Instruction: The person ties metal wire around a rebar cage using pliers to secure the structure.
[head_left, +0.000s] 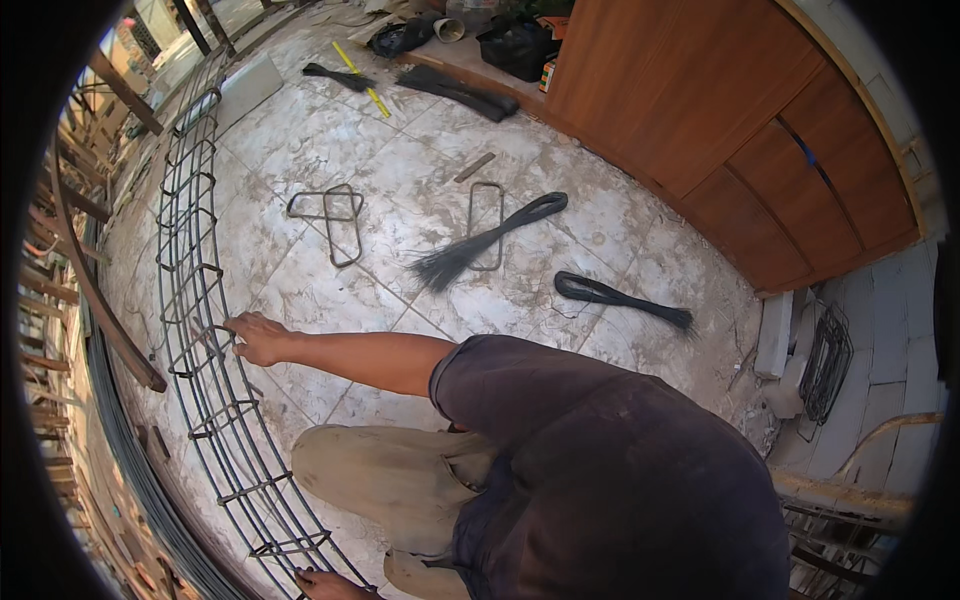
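Observation:
A long rebar cage (201, 300) of parallel steel bars with bent stirrups runs down the left side of the head view. My right hand (259, 339) reaches out to it, its fingers closed around an outer bar beside a stirrup. At the bottom edge, my left hand (334, 585) is at the near end of the cage. Part of it is cut off by the frame, so its grip is unclear. Loose rectangular stirrups (343, 217) lie crossed on the tiled floor (390, 300). Another stirrup (500, 255) lies under a bundle of tie wire (491, 238).
More wire bundles (626, 298) lie on the floor. A yellow strip (360, 79) crosses one near the back. A wooden cabinet (697, 127) stands at the upper right, with stacked stirrups (825, 364) below it. Long steel rods (127, 450) and a curved bar (90, 277) run along the left.

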